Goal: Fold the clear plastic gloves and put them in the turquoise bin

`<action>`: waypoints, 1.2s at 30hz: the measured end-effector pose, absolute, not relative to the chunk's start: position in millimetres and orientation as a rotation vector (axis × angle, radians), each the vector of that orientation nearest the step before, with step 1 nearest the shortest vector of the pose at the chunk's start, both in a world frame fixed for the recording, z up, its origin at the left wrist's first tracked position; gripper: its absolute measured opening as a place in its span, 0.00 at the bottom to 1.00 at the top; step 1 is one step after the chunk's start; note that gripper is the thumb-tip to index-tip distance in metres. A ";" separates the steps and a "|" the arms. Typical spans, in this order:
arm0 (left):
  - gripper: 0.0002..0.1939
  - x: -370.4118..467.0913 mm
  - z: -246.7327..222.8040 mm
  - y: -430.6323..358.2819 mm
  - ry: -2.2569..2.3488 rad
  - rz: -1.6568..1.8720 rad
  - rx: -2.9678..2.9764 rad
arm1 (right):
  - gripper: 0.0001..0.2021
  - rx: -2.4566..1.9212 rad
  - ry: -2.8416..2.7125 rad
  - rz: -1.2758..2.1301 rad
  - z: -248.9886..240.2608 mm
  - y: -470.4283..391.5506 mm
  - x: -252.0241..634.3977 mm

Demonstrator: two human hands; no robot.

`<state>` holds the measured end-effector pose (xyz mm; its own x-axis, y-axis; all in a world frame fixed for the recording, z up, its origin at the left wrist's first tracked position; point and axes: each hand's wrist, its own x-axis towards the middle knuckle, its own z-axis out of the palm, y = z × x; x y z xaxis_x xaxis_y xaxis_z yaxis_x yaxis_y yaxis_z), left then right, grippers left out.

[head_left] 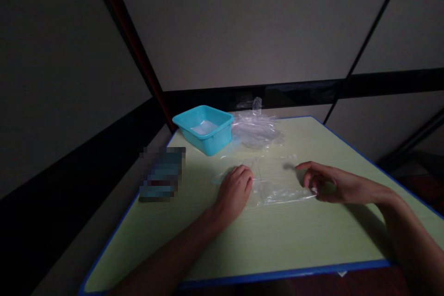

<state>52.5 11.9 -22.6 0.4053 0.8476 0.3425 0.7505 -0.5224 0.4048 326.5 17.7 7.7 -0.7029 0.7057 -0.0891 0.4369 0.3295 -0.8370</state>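
Observation:
A clear plastic bag lies flat on the table between my two hands. My left hand rests on its left part with the fingers curled and pressed together on the film. At the bag's right end, my right hand pinches the lower corner between thumb and a finger, while the index finger reaches out to the left above the table. Behind the hands, a heap of clear plastic bags sits near the table's far edge.
A turquoise plastic basket with something whitish inside stands at the back left, beside the heap. A pixelated dark flat object lies at the left edge. The pale table has a blue rim, with a panelled wall behind it.

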 end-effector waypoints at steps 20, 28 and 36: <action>0.07 50.5 -23.9 11.9 1.418 0.778 2.478 | 0.23 -1.043 -2.269 1.285 12.0 15.6 329.9; 0.07 52.3 -22.4 11.3 1.430 0.766 2.467 | 0.23 -1.030 -2.325 1.288 12.9 14.9 321.5; 0.07 52.3 -23.6 11.6 1.433 0.769 2.468 | 0.20 -1.091 -2.313 1.227 14.8 13.2 316.2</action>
